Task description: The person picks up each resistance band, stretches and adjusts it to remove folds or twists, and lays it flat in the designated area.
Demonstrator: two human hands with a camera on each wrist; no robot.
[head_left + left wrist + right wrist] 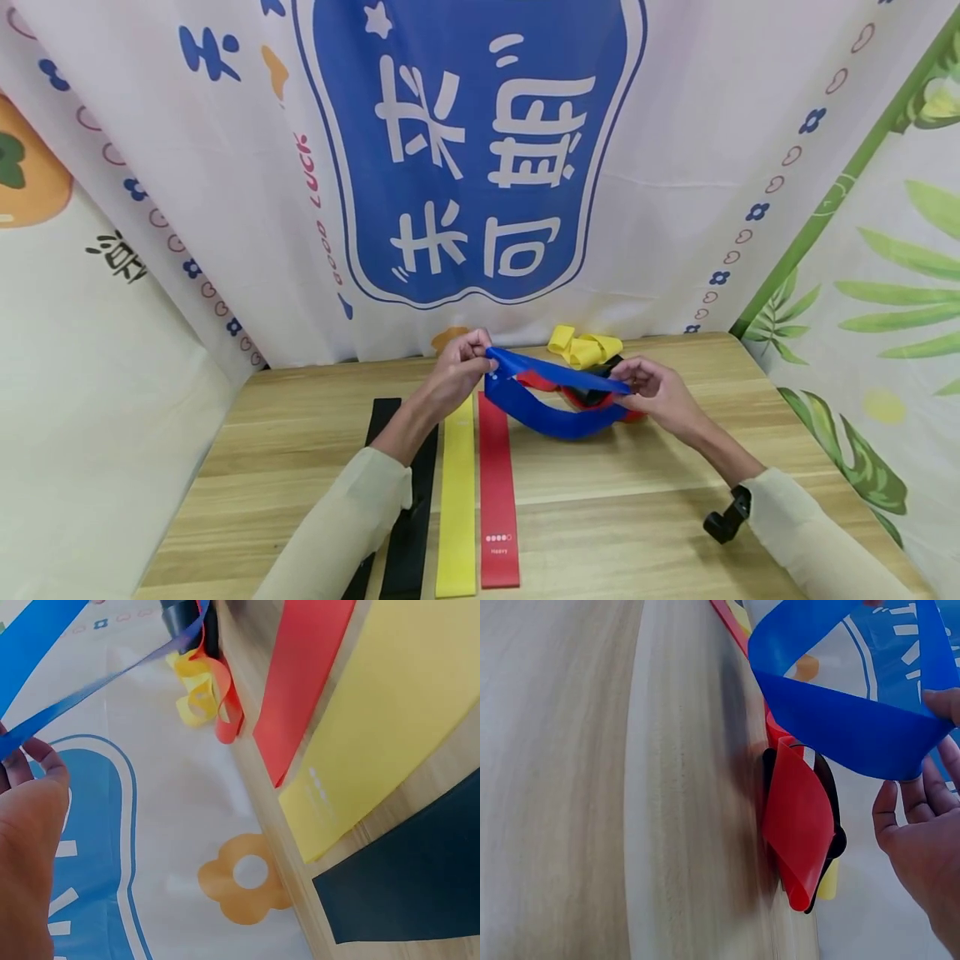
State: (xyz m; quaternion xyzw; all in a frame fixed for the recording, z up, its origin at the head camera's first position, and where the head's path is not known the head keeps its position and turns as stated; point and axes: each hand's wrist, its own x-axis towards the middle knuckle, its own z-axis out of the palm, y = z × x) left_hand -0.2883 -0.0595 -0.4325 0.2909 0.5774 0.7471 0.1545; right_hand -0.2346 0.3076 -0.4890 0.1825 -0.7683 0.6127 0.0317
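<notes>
The left hand (459,371) pinches one end of a blue band (570,425), the right hand (660,392) the other, holding the loop up over the wooden table (637,533). From here it partly hides a yellow, red and black heap (585,346). The left forearm (337,512) covers some of the black strips (408,550), their near ends cut off; beside them lie a yellow strip (456,500) and a red strip (497,483). Printed cloth (675,167) hangs behind.

curtained booth (247,208), printed cloth walls (690,192), wood-grain tabletop (630,525)
</notes>
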